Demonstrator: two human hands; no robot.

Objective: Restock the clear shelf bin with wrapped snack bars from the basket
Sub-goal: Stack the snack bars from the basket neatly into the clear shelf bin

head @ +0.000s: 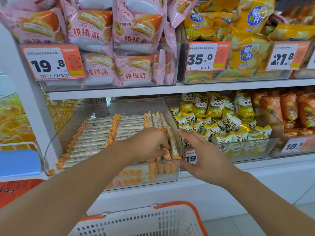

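We note a white shop shelf [110, 94] in two tiers, the head view looking down along both forearms. On the lower tier sits the clear plastic shelf bin [56, 133], holding long wrapped snack bars with orange-checked ends [102, 133] laid in flat rows, with more standing on edge along its right wall. Our left hand [150, 143] reaches inside the bin at its right side, fingers curled round a few of the upright bars. Our right hand [202, 155] lies outside, fingers straight and relaxed against the bin's right wall, holding nothing. At the bottom edge we see the white perforated plastic basket with orange rim [170, 217]; its contents cannot be told. Just right of the bin stands a second clear bin of yellow-and-white snack packets [221, 120], then orange packets [289, 108]. The upper tier carries pink cake packets [95, 31] and yellow crisp bags [247, 48], each behind orange-and-white price tags [51, 63]. A pale floor [238, 225] shows at lower right.
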